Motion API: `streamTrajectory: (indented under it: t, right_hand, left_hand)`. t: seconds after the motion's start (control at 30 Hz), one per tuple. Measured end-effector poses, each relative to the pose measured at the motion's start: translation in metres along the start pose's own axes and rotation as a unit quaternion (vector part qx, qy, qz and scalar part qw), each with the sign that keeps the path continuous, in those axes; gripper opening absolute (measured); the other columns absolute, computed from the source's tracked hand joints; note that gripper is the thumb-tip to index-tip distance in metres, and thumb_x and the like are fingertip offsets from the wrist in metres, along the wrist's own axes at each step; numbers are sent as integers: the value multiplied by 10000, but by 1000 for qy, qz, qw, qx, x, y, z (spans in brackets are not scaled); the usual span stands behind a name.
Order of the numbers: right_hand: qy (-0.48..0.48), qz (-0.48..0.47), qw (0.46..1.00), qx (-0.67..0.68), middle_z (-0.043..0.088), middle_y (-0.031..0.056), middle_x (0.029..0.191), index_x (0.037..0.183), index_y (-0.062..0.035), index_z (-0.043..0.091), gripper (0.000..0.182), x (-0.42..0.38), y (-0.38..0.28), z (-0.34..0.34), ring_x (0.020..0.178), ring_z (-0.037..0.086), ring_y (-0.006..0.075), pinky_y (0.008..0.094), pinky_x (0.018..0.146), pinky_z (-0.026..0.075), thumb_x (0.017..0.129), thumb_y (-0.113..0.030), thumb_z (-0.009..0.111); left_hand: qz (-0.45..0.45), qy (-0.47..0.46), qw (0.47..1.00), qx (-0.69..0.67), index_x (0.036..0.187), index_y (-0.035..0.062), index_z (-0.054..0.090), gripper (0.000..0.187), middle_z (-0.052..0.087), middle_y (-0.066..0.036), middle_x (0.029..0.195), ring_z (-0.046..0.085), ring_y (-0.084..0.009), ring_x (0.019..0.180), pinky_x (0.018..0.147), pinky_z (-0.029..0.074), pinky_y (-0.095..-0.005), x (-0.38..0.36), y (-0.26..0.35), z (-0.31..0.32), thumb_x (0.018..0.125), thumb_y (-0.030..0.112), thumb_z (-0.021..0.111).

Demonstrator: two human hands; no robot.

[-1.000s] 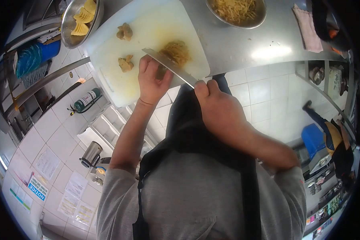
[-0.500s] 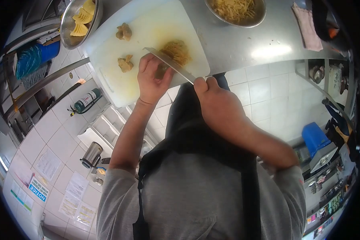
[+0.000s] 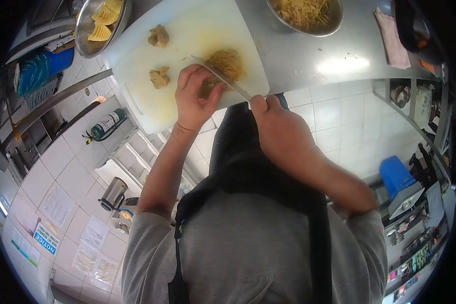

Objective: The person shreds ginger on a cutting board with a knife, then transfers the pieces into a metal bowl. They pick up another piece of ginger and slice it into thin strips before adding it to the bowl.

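Note:
My left hand (image 3: pixel 195 99) has its fingers curled round a brownish-green piece of food (image 3: pixel 207 87) on the white cutting board (image 3: pixel 142 109). The blade of a knife (image 3: pixel 223 77) lies against that piece, close to my left fingertips. Wrapped round the knife's handle is my right hand (image 3: pixel 283 126), just past the board's near edge. A heap of thin brown slices (image 3: pixel 228 63) rests on the far side of the blade. Two knobbly brown pieces, one higher (image 3: pixel 158 37) and one lower (image 3: pixel 159 77), sit on the left part of the board.
A steel bowl of yellowish shreds (image 3: pixel 306 14) stands on the metal counter (image 3: pixel 289 58) at the top. A perforated bowl (image 3: pixel 88 45) with yellow wedges (image 3: pixel 101 33) is at upper left. A pink cloth (image 3: pixel 392 40) lies on the counter at right.
The knife and my right hand have shifted slightly to the right along with the heap of slices. My left hand keeps its curled hold. The view has moved a little.

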State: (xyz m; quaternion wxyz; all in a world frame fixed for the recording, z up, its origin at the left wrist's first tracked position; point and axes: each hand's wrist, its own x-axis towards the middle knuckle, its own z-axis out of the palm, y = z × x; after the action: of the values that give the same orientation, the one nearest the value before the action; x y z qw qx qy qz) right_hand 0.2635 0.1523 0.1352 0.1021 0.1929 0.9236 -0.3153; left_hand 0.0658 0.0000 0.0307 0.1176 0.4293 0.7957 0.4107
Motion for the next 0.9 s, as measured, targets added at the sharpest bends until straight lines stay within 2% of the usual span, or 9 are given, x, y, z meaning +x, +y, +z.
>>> streamTrajectory:
  t: [0.17, 0.23, 0.47, 0.53, 0.63, 0.73, 0.8, 0.83, 0.9]
  right_hand:
    - [1, -2, 1000, 1, 703, 239, 1001, 1154, 11, 549, 189, 1, 3, 5, 723, 793, 334, 402, 597, 643, 992, -36, 634]
    - [-32, 32, 998, 42, 669, 254, 1054, 1199, 5, 500, 223, 10, 9, 24, 801, 743, 461, 513, 683, 633, 994, 22, 586]
    - [-31, 46, 998, 42, 665, 256, 1062, 1207, 3, 489, 221, -2, -7, 6, 807, 747, 462, 515, 678, 640, 1007, 14, 582]
    - [30, 6, 1000, 8, 691, 238, 1012, 1176, 10, 545, 193, -1, -2, 10, 700, 777, 353, 429, 578, 636, 1003, -42, 613]
    - [31, -2, 999, 12, 690, 235, 1007, 1178, 12, 550, 193, 8, 12, 21, 700, 778, 355, 424, 577, 639, 1007, -47, 615]
    - [30, -4, 1000, 8, 693, 231, 1008, 1168, 10, 558, 186, 8, 12, 22, 696, 781, 339, 409, 574, 641, 1005, -52, 624]
    - [33, -4, 999, -14, 694, 228, 1007, 1162, 10, 559, 181, 6, 12, 24, 695, 783, 328, 403, 574, 642, 1007, -53, 627]
    - [34, -8, 999, -34, 695, 224, 1006, 1155, 10, 560, 176, 6, 11, 25, 694, 785, 318, 397, 573, 643, 1008, -55, 630]
    - [32, -7, 999, -24, 695, 222, 1007, 1155, 12, 562, 176, 6, 9, 24, 690, 784, 310, 394, 570, 641, 1005, -51, 630]
  left_hand:
    - [4, -4, 1000, 8, 1159, 72, 767, 365, 707, -136, 1229, 723, -333, 1119, 936, 611, -413, 2, 0, -2, 829, 60, 922]
    - [-2, -11, 1000, -2, 1157, 70, 767, 363, 702, -142, 1238, 722, -335, 1118, 935, 611, -415, -4, 1, 1, 831, 64, 926]
    - [1, -3, 1000, 25, 1186, 82, 762, 392, 663, -147, 1257, 719, -337, 1102, 915, 612, -414, -6, -1, -1, 839, 90, 943]
    - [13, -10, 999, 39, 1195, 87, 760, 398, 656, -143, 1244, 716, -332, 1087, 908, 611, -410, -5, -3, -2, 841, 93, 942]
    - [-11, -22, 1000, 17, 1192, 98, 764, 407, 603, -152, 1315, 649, -362, 1206, 978, 583, -431, -5, -7, 1, 831, 106, 952]
    - [23, 41, 998, 31, 1223, 97, 744, 473, 527, -164, 1392, 569, -358, 1280, 998, 575, -439, 0, 6, -4, 796, 104, 948]
    - [69, -20, 979, 193, 1274, 171, 750, 555, 461, -195, 1532, 427, -422, 1469, 1157, 458, -546, 14, 23, -19, 762, 159, 963]
    - [69, -20, 978, 194, 1274, 171, 750, 555, 461, -195, 1532, 427, -422, 1469, 1157, 458, -546, 25, 31, -24, 762, 159, 963]
    - [80, -151, 948, 268, 1331, 236, 742, 651, 393, -230, 1642, 344, -457, 1567, 1243, 339, -599, 44, 42, -34, 728, 212, 985]
